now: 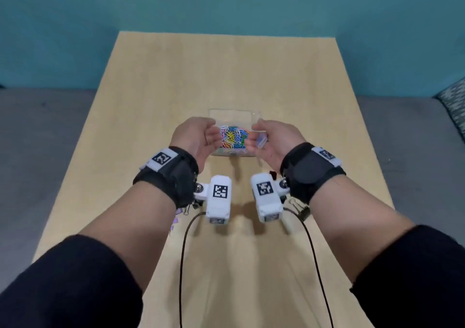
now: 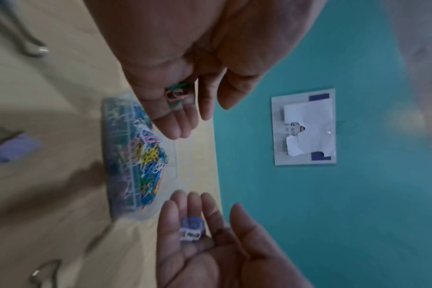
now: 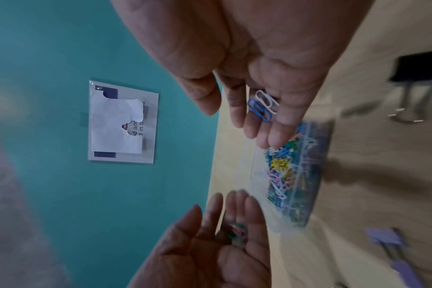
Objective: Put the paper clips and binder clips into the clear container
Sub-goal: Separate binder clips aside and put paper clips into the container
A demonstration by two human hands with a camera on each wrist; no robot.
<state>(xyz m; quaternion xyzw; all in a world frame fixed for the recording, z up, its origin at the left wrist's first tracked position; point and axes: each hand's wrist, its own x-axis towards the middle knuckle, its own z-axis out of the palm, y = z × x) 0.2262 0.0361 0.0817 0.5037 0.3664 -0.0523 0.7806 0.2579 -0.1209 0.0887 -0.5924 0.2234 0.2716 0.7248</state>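
The clear container [image 1: 235, 116] sits mid-table with a heap of coloured paper clips [image 1: 232, 137] inside. My left hand [image 1: 198, 136] hovers over its left side, palm turned inward, fingers nearly straight. A few pink and green clips [image 2: 176, 93] lie on those fingers. Opposite it, my right hand [image 1: 269, 139] hovers over the right side, cupped the same way. On its fingers lie a blue and a white clip [image 3: 261, 104]. In each wrist view the other hand shows at the bottom.
A purple binder clip [image 1: 181, 211] lies on the table under my left wrist, and another binder clip [image 1: 300, 208] under my right wrist. A black binder clip [image 3: 417, 68] shows in the right wrist view. A paper sign [image 2: 305, 126] hangs on the teal wall.
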